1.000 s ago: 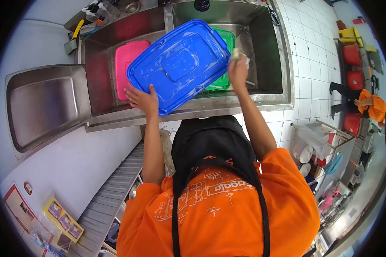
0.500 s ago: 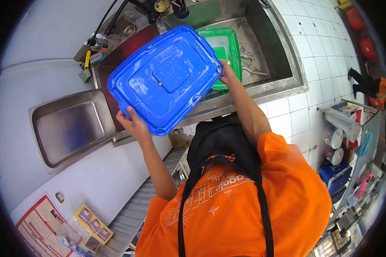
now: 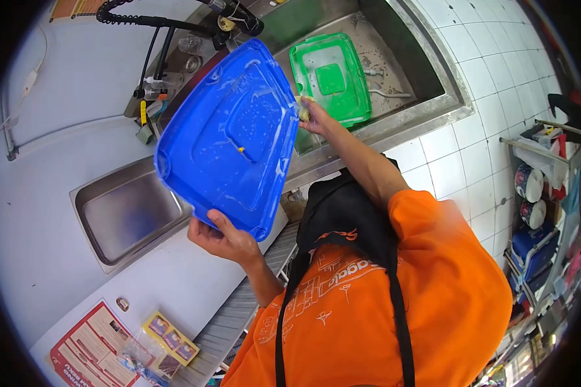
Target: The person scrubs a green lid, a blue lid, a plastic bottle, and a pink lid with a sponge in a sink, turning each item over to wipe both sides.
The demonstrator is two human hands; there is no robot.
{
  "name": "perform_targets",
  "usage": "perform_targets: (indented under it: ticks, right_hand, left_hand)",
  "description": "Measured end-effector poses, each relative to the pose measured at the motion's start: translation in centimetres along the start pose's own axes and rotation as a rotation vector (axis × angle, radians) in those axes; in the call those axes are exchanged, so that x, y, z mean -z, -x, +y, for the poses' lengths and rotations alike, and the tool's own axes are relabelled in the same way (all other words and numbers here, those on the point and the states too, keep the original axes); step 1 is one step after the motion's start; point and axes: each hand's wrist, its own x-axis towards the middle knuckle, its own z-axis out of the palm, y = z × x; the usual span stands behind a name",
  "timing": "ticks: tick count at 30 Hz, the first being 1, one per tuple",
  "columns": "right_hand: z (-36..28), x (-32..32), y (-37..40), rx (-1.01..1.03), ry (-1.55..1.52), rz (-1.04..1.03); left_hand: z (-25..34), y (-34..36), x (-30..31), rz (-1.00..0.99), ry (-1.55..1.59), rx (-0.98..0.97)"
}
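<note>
A wet blue plastic lid (image 3: 223, 138) with whitish suds is tilted in front of me, above the sink edge. My left hand (image 3: 224, 238) is closed on its near lower rim, thumb on top. At the lid's right rim, my right hand (image 3: 315, 118) is closed around a pale yellow sponge (image 3: 301, 107); part of the sponge is hidden by the fingers. Below and to the right, a green lid (image 3: 331, 79) lies in the sink (image 3: 394, 68).
A black spray tap (image 3: 242, 18) hangs over the sink's back left. Bottles (image 3: 158, 87) stand by the wall. To the left sits an empty steel basin (image 3: 130, 216). A yellow box (image 3: 171, 337) and a red-bordered sheet (image 3: 90, 348) lie at the lower left. Right is a loaded rack (image 3: 542, 193).
The blue lid has tipped more steeply, its near end lower. My right hand has moved left along its rim, and the sponge now shows. More of the green lid is visible.
</note>
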Motion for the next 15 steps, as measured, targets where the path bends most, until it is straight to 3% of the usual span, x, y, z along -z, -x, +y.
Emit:
perform_targets:
  ticks: [8, 14, 15]
  right_hand:
    - [0.6, 0.8, 0.5, -0.048, 0.041, 0.029]
    - [0.6, 4.9, -3.3, -0.041, 0.41, 0.101]
    - [0.7, 5.9, -5.5, -0.086, 0.447, 0.204]
  left_hand:
    - [-0.9, 2.5, 0.3, -0.141, 0.057, -0.131]
    - [-0.8, 3.0, -4.3, -0.471, -0.044, -0.567]
    - [-0.7, 2.9, -6.0, -0.512, -0.008, -0.619]
